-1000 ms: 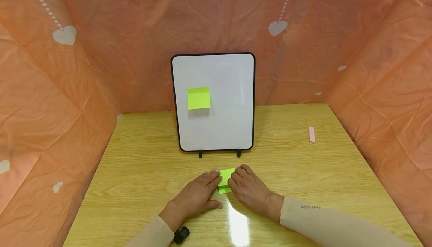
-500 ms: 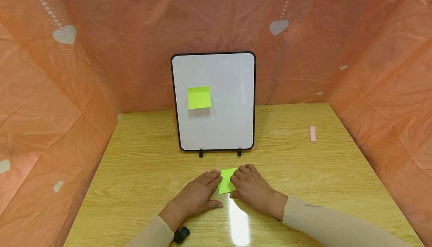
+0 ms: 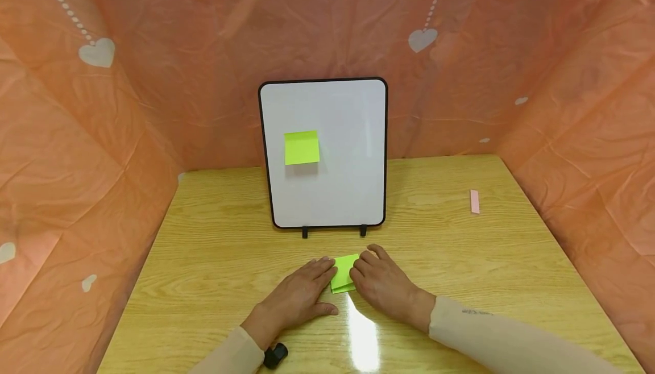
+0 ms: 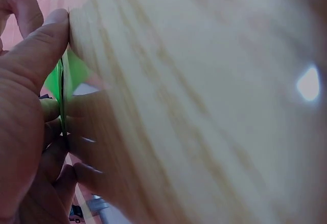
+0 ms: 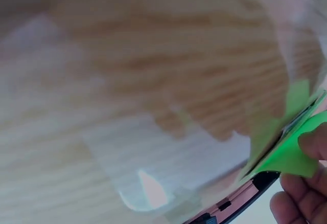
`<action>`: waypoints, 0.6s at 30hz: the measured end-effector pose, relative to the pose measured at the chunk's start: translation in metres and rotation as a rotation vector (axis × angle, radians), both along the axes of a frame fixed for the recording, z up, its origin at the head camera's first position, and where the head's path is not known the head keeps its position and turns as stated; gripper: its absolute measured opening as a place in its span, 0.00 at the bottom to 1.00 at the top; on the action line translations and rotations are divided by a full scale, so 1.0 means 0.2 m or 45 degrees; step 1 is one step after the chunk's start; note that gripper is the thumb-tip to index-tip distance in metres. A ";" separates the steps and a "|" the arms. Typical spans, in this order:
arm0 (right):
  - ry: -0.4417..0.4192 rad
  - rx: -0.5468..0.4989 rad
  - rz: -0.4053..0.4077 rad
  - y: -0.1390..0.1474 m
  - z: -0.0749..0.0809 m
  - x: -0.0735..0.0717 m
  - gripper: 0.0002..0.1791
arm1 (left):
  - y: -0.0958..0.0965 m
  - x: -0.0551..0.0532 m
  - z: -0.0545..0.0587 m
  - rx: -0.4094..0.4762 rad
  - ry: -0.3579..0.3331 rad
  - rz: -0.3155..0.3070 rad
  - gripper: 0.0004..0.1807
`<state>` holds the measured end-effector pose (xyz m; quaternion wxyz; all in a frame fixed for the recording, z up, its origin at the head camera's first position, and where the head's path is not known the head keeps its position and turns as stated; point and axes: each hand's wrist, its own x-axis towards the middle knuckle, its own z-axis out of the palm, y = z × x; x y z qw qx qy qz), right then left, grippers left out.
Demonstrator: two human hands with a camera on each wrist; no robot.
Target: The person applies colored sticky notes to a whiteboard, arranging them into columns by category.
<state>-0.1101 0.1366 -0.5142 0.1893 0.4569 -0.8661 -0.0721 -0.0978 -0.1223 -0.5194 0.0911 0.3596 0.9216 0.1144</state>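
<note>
A bright green sticky note pad lies on the table between both hands. My left hand rests with fairly straight fingers on the pad's left side, its thumb apart along the table. Curled fingers of my right hand are at the right side, pinching the top sticky note, whose near edge stands slightly off the sheets below. The right wrist view shows this green sheet bent upward at the fingers. From the left wrist, the pad appears edge-on beyond the thumb. The right thumb is hidden in the head view.
A whiteboard on small black feet stands behind the hands, bearing one green sticky note. On the right of the wooden table lies a pink strip. Orange cloth walls enclose the back and sides.
The top sheet's near edge was folded well back, then lay flat, and is now slightly raised. The right hand has shifted a little to the right; the left hand has stayed put.
</note>
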 end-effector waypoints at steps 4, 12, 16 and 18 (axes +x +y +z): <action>0.013 0.017 0.029 -0.01 0.01 0.00 0.09 | 0.00 0.00 0.00 0.006 -0.018 0.013 0.47; 0.110 0.028 0.058 -0.03 0.01 -0.01 0.28 | 0.00 0.00 0.00 0.026 -0.022 0.020 0.47; 0.112 0.008 0.051 -0.04 0.00 -0.01 0.27 | 0.00 0.00 0.00 0.032 -0.030 0.026 0.47; 0.109 0.000 0.050 -0.04 -0.01 -0.01 0.27 | 0.00 0.00 0.00 0.035 -0.038 0.029 0.47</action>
